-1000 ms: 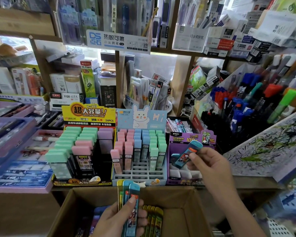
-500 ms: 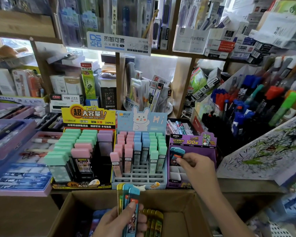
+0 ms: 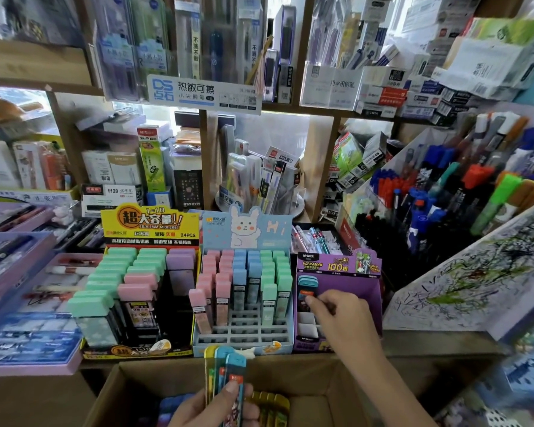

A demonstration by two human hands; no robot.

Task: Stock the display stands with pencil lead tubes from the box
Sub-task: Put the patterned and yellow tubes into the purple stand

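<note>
My right hand (image 3: 342, 315) reaches into the purple display stand (image 3: 352, 285) and pinches a blue-capped lead tube (image 3: 305, 291) that stands in a back-left slot, beside another blue-capped tube. My left hand (image 3: 219, 405) holds a small bundle of lead tubes (image 3: 225, 374), blue and yellow capped, upright over the cardboard box (image 3: 305, 380). More yellow tubes (image 3: 272, 405) and blue ones lie in the box. Most white slots of the purple stand are empty.
Left of the purple stand are a light-blue rabbit stand (image 3: 244, 303) with pastel tubes and a yellow-topped stand (image 3: 136, 291) with green and pink cases. Marker racks (image 3: 460, 204) and a scribbled test board (image 3: 475, 282) crowd the right. Purple trays (image 3: 28, 303) fill the left.
My right hand carried the blue-capped tube down from above the purple stand into a back-left slot. My left hand stayed over the box with its bundle.
</note>
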